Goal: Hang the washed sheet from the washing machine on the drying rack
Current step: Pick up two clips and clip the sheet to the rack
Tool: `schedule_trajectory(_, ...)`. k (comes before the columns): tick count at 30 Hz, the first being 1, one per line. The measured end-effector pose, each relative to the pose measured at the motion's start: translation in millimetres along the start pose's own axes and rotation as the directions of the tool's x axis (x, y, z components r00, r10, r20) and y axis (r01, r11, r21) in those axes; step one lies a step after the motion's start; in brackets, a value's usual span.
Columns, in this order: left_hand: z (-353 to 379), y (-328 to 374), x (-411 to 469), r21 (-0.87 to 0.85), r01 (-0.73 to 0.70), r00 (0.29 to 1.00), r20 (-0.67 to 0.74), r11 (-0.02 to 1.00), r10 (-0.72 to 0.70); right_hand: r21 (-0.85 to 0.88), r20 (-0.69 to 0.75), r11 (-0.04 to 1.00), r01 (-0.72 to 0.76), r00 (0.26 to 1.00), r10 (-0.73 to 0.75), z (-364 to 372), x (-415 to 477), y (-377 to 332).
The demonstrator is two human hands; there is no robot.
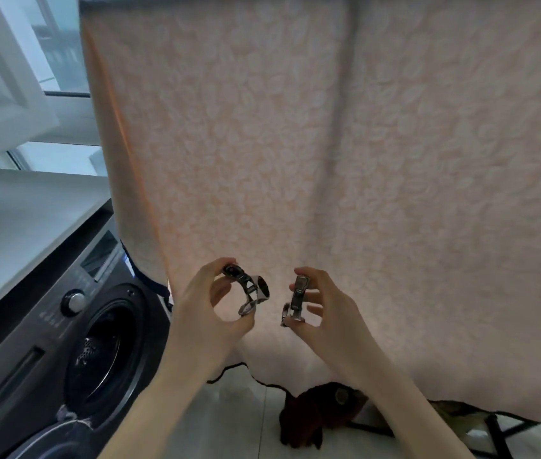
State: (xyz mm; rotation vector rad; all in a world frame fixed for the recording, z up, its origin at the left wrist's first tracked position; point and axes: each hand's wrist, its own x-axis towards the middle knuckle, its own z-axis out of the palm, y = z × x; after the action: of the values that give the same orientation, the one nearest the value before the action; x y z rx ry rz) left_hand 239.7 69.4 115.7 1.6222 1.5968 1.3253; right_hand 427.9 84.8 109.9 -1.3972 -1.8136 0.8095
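Matt, soft-looking pale pink cloth for the sheet (295,144), patterned all over with a faint leaf-like relief, lightly creased, and bound along its lower edge with a thin dark trim. Bright, polished silvery metal for one clip (247,289) and for the other clip (297,296), both catching sharp glints. Dark, smooth, satin-finished front on the washing machine (24,342), with a shiny metallic-looking knob (75,301); smooth matt white for the worktop (14,220) above it, and glossy pale tile for the floor (239,419), mirroring the light.
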Motion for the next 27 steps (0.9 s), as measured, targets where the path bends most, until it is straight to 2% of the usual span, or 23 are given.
schedule_trajectory(5,-11,23,31,0.044,-0.071,0.997,-0.011,0.996,0.072,-0.128,-0.015,0.985,0.119,0.992,-0.121,-18,32,-14)
schedule_trajectory(13,-33,67,98,0.101,-0.328,0.943,-0.019,0.939,0.332,-0.352,-0.066,0.885,0.305,0.935,-0.348,-67,100,-69)
schedule_trajectory(20,-59,105,152,0.162,-0.441,0.89,-0.048,0.883,0.454,-0.541,-0.064,0.748,0.385,0.868,-0.493,-94,154,-108)
schedule_trajectory(27,-91,146,202,0.211,-0.562,0.804,-0.086,0.8,0.588,-0.779,-0.029,0.492,0.388,0.761,-0.648,-118,200,-153)
